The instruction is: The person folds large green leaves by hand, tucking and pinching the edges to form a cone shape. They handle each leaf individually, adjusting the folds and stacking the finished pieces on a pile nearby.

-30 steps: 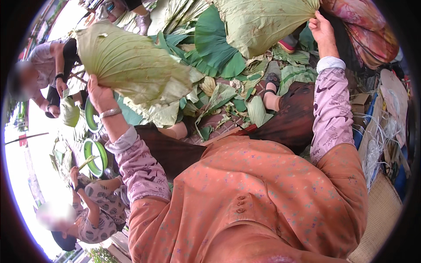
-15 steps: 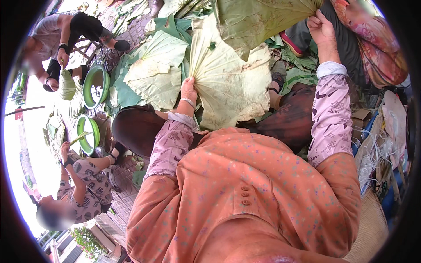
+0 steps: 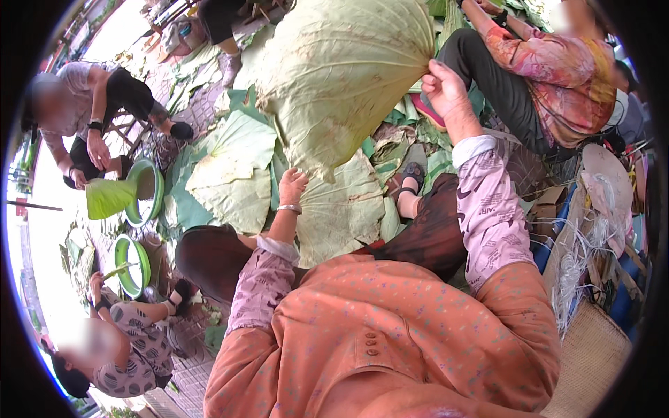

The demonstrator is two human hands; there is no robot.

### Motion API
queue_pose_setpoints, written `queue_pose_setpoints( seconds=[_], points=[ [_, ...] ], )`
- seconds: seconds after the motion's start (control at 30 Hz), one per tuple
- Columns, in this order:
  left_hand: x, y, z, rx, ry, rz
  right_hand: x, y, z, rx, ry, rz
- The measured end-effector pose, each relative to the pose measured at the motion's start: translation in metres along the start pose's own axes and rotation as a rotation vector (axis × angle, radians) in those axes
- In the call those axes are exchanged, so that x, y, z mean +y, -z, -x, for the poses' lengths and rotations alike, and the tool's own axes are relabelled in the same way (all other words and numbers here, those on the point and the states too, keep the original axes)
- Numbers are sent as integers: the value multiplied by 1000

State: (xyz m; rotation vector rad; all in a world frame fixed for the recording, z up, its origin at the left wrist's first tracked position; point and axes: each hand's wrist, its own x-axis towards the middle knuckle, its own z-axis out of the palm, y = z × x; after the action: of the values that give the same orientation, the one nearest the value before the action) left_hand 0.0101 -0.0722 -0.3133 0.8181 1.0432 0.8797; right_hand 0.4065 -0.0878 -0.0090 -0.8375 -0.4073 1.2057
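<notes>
My right hand (image 3: 446,92) pinches a large, dry, yellow-green lotus leaf (image 3: 341,70) at its puckered middle, on the leaf's right edge. The leaf hangs raised in front of me, seemingly folded, its ragged lower tip reaching down near my left hand. My left hand (image 3: 293,188) is open, its fingers apart and slightly bent, just below that tip. Beneath it a paler lotus leaf (image 3: 338,216) lies spread across my lap and the ground, partly covered by the raised one. More flat leaves (image 3: 233,174) lie left of my left hand.
Two green-rimmed basins (image 3: 155,198) stand at the left, beside two seated people handling leaves. Another person in a flowered top (image 3: 557,76) sits close at the right. Clear plastic strips (image 3: 592,240) and a woven mat (image 3: 589,355) lie to my right. Leaves litter the brick paving.
My right hand has drawn the raised leaf left and slightly down, so more of it shows. My left hand has let go of the pale leaf and moved down. The view has shifted.
</notes>
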Motion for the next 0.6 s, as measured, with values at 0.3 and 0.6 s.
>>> queue_pose_setpoints(
  seconds=[0.3,0.6],
  points=[
    [215,-92,59,-192,-177,554,3,-7,7,-124,11,110],
    [282,-87,56,-190,-215,186,5,-15,15,-149,65,279]
  ],
)
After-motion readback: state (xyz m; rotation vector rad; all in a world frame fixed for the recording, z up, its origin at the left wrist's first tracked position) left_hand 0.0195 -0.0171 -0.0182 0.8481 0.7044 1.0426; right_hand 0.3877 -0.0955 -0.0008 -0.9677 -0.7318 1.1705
